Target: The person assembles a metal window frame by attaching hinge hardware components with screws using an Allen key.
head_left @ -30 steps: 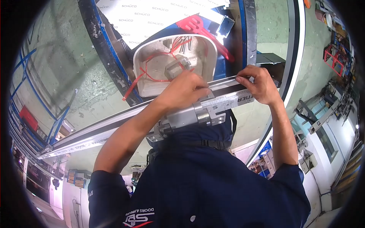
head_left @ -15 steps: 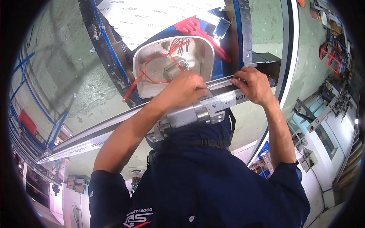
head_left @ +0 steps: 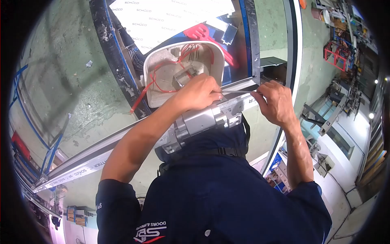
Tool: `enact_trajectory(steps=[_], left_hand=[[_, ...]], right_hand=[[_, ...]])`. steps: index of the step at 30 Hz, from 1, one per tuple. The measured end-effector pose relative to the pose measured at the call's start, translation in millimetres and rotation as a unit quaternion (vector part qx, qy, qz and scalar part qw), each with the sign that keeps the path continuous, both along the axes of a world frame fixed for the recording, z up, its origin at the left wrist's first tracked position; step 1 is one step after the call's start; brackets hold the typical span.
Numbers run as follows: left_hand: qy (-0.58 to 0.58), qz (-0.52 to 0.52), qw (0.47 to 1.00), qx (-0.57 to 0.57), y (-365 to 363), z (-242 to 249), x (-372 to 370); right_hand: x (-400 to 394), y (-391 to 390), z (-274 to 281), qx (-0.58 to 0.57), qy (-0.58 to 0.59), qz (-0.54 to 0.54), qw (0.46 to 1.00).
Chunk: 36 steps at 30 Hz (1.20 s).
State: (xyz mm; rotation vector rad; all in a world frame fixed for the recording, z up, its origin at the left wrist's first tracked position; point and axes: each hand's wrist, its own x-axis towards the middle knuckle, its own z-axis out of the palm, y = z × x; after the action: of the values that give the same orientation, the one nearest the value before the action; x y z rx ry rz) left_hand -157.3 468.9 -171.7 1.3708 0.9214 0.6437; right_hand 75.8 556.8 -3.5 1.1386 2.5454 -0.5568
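Observation:
A long aluminium profile (head_left: 95,162) with printed film runs across in front of my body. A silver metal hinge (head_left: 199,120) sits on its near side. My left hand (head_left: 199,92) is closed above the hinge, its fingertips pinching one end of a thin grey rod-like piece (head_left: 237,92). At the other end, my right hand (head_left: 275,99) has its thumb and fingers curled against the piece. The rod-like piece spans the gap just above the profile; its exact kind cannot be made out.
Beyond the profile stands a white tub (head_left: 224,67) with red cord, a metal block (head_left: 182,77) and small metal parts. A red slotted tool (head_left: 199,31) and white printed sheet (head_left: 162,18) lie behind it. A tall frame bar (head_left: 295,53) rises at the right.
My right hand has lifted off the profile and shifted slightly right. A thin grey piece now shows stretched between both hands. The view has turned slightly.

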Motion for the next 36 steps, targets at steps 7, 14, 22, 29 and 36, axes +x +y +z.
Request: enact_trajectory(steps=[7, 14, 22, 29, 36], left_hand=[[-0.003, -0.007, 0.999, -0.043, -2, 5, -4], [-0.036, 0.023, 0.999, -0.007, -10, -6, -1], [-0.039, 0.063, 0.995, -0.068, -4, -2, -11], [-0.024, 0.045, 0.995, -0.081, -10, -7, -2], [0.005, 0.046, 0.998, -0.034, -12, -5, -1]], right_hand=[[-15, -5, 9, -0.015, -0.059, -0.011, 0.998], [1, 14, -8, -0.069, -0.013, 0.03, 0.997], [12, 32, -39, -0.083, 0.011, 0.021, 0.996], [24, 36, -71, -0.139, 0.02, -0.009, 0.99], [24, 38, -77, -0.162, 0.006, -0.026, 0.986]])
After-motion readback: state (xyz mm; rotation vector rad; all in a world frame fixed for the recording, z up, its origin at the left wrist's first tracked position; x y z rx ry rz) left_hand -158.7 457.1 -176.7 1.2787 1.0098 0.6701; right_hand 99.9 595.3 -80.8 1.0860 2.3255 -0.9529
